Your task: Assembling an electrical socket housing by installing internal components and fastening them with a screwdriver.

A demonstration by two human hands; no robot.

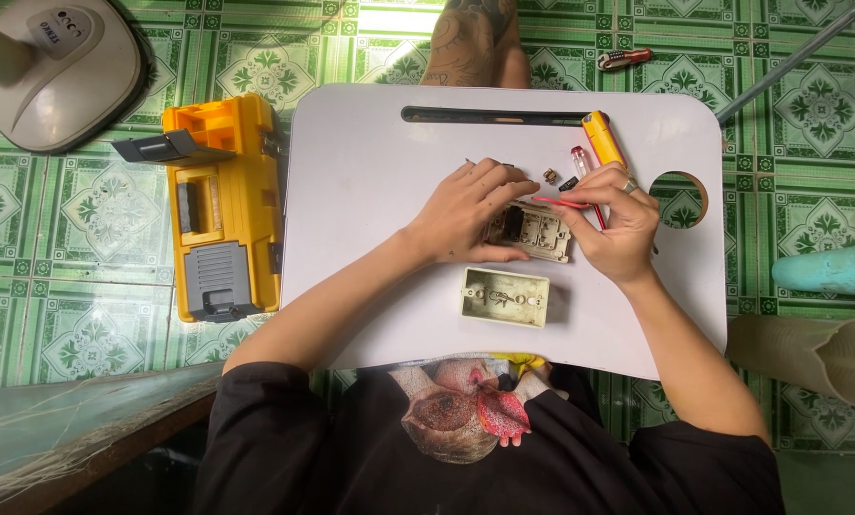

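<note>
The left hand point(466, 215) gripped the switch plate point(532, 231); the right hand point(614, 224) pinched a red wire point(561, 202) at it. Wiring seemed underway; seating it needs a steady plate.

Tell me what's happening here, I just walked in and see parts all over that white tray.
A person sits on the floor at a white lap table. Their left hand steadies a beige switch plate, while the right hand holds a thin red wire against it. The beige back box lies apart, nearer the person. A yellow-handled screwdriver lies on the table; a yellow tool case sits on the floor beside it.
</note>
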